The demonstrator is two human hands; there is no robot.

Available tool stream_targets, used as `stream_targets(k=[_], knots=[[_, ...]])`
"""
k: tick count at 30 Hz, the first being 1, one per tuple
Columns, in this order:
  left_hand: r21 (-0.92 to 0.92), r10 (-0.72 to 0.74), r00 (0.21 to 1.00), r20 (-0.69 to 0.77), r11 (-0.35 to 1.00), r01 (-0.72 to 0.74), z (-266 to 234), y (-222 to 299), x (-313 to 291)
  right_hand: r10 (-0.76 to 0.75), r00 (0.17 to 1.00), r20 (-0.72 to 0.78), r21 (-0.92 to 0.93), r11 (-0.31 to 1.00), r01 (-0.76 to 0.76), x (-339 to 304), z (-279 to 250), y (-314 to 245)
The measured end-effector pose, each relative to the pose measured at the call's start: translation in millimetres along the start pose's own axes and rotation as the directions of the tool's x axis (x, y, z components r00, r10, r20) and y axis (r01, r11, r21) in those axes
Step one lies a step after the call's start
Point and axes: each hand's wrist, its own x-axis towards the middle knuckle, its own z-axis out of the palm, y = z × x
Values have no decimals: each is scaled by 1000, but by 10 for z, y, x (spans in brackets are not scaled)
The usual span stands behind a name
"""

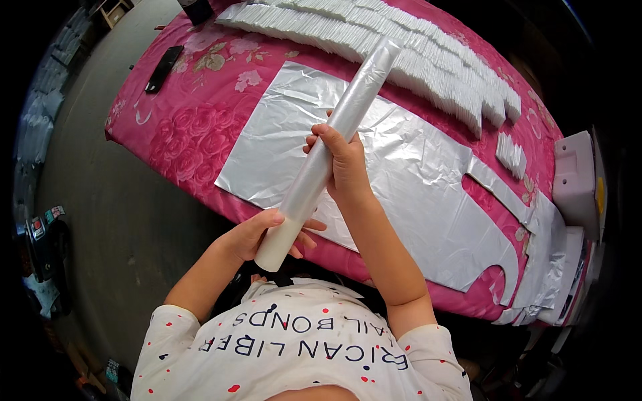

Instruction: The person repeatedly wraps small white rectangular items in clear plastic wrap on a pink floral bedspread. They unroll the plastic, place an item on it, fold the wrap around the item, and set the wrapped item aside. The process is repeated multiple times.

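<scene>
Over the near side of the bench (180,144), a long film-wrapped roll (307,187) is held aslant, upper end pointing away from the wearer, lower end close to the body. The film is translucent and silvery; the lower end shows plain cream-white. Whether a separate core lies inside cannot be told.

The right hand (344,160) grips the roll around its middle. The left hand (257,230) lies partly spread at the lower end, thumb on top, fingers extended past the underside, not closed.

Judged by appearance, the roll is fairly light, stiff along its length and slick outside, with film that may crease under hard pressure. Sound holding points: a full wrap at the middle, plus support under the lower end.

Beneath lies a creased silver sheet (408,194) with cut-outs at its right end. Farther out: stacked white folded bundles (435,73), a black phone (164,69) and a white box (576,177).
</scene>
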Motion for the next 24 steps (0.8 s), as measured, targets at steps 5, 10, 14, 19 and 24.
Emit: stream_targets(k=[5,10,14,19,24], knots=[[543,253,931,-262,836,-74,194,-310,411,-181,981,-76,-216,963,161,-312,-361,174],[471,-51,966,-254,866,169,206,-454,391,-117,968,-220,-97,990,98,-325,-842,-100],[491,-295,917,-269,776,394,123,-433,163,-222,916,-335,-263,955,136,-204,-1522,-559],[427,-368,863,-345,757,494,52,-497,-60,-324,874,-363,-468,874,130,-300,-2041,-914],[485,-303,897,-320,761,430,55,-561,-147,-255,934,-251,-607,793,54,-374,-2002,-917]])
